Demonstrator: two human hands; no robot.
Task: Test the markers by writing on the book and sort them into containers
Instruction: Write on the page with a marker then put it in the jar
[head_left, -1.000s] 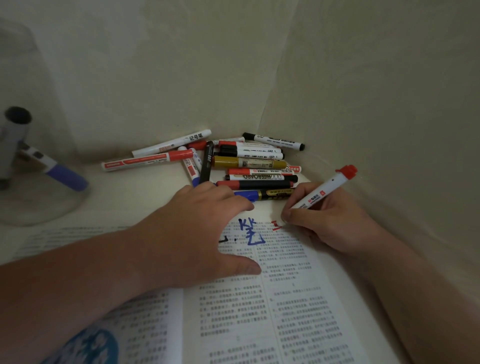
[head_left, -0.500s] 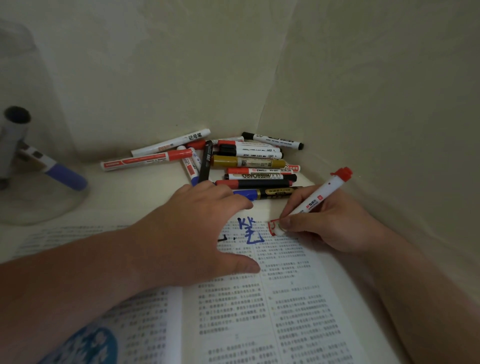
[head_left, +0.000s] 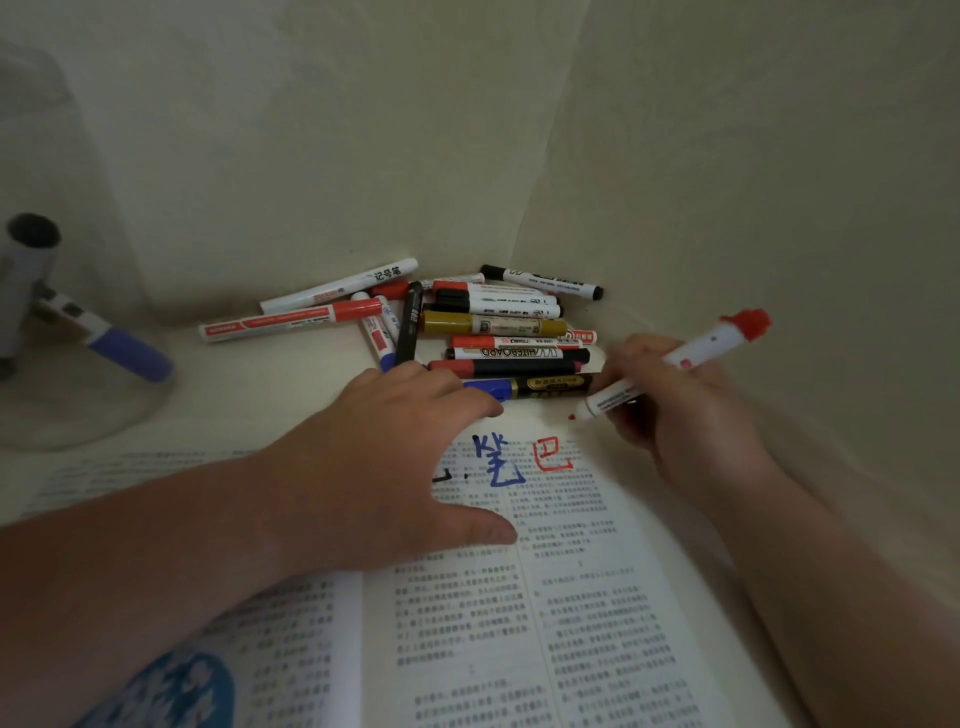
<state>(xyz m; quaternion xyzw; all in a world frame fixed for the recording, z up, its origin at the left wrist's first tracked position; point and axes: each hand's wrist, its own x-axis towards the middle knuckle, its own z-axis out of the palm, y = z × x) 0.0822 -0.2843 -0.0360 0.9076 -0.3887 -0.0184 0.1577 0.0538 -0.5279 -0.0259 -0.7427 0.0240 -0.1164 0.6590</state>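
You have one open book on the tabletop and one clear container at the left. In the container I count two markers: one black-ended marker and one blue-capped marker. The loose pile holds about fifteen markers; they overlap, so I cannot tell the exact number. One more, the red-capped marker, is in your right hand. The page carries three written marks: one black mark, one blue mark and one red mark.

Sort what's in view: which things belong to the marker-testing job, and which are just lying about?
Job: red marker in the right hand; open book under the left hand; pile of markers; clear container holding markers.
Lying about: only the cream walls and tabletop.
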